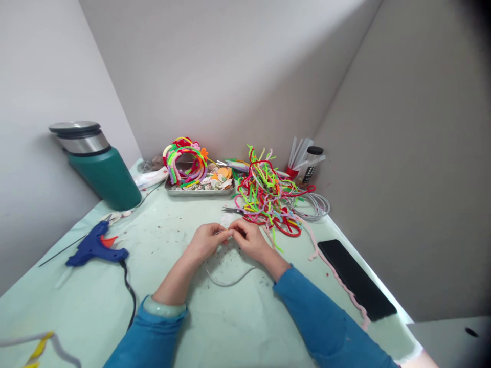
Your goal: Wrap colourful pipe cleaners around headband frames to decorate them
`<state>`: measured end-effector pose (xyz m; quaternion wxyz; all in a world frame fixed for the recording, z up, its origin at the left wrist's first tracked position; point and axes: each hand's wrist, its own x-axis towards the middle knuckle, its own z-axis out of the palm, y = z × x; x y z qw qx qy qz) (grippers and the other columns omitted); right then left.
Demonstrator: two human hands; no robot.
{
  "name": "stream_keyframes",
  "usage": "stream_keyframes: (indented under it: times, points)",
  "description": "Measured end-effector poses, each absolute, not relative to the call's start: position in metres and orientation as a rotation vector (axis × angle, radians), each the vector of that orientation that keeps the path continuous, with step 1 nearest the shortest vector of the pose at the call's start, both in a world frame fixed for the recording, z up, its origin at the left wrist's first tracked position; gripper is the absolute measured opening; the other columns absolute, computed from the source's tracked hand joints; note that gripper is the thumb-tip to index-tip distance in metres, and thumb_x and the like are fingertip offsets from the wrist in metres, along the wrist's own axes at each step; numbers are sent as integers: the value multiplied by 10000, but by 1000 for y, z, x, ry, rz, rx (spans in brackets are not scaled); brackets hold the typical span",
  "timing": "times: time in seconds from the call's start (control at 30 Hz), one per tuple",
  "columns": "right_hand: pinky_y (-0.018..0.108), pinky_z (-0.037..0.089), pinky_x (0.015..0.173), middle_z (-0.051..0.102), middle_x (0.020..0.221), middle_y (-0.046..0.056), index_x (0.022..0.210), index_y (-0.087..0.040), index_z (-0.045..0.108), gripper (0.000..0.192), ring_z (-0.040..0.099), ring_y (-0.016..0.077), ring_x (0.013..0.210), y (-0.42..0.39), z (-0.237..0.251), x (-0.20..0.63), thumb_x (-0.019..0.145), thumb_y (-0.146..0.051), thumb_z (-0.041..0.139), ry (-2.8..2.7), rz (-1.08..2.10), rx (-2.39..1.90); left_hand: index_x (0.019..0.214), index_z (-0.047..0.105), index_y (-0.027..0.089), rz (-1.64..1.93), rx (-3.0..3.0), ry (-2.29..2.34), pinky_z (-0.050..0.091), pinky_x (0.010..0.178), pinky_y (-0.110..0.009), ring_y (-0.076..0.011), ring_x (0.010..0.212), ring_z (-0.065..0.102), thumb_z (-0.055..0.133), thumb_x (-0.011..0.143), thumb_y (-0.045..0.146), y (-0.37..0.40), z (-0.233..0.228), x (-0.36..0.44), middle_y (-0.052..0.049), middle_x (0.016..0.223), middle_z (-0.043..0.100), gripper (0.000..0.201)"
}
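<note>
My left hand [207,240] and my right hand [251,237] meet over the middle of the table, fingertips pinched together. Between them they hold a thin grey wire [227,284], whose curve hangs below the hands toward me. A small yellowish bit shows at the fingertips, too small to name. Just beyond my right hand lie scissors [232,210], their blades pointing left and handles partly under a tangled heap of colourful pipe cleaners [264,189].
At left are a blue glue gun [95,245] with a black cord and a green bottle [105,176]. A metal tray [199,192] holds fuzzy rings and buttons. Coiled grey wire [320,207], a black phone [355,278] and a pink pipe cleaner [339,278] lie right.
</note>
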<state>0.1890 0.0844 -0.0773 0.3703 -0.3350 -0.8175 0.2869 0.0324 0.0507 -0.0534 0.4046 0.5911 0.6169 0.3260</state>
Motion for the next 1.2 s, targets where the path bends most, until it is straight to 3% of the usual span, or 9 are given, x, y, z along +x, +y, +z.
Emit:
stream_keyframes:
  times: [0.53, 1.2]
  points:
    - [212, 320, 526, 549, 673, -17, 829, -169, 559, 96, 443, 95, 568, 83, -76, 190, 819, -177, 465, -2099, 785, -811, 673, 584, 140, 847, 1413, 1547, 287, 386, -194, -71, 394, 398, 513, 683, 586, 50, -55, 32, -12, 574, 600, 452]
    - [210, 315, 524, 536, 661, -20, 826, -166, 566, 90, 427, 92, 557, 80, -74, 188, 815, -219, 494, -2087, 781, -829, 578, 570, 140, 817, 1499, 1595, 283, 397, -203, -73, 382, 382, 424, 730, 603, 51, -54, 32, 19, 481, 506, 508]
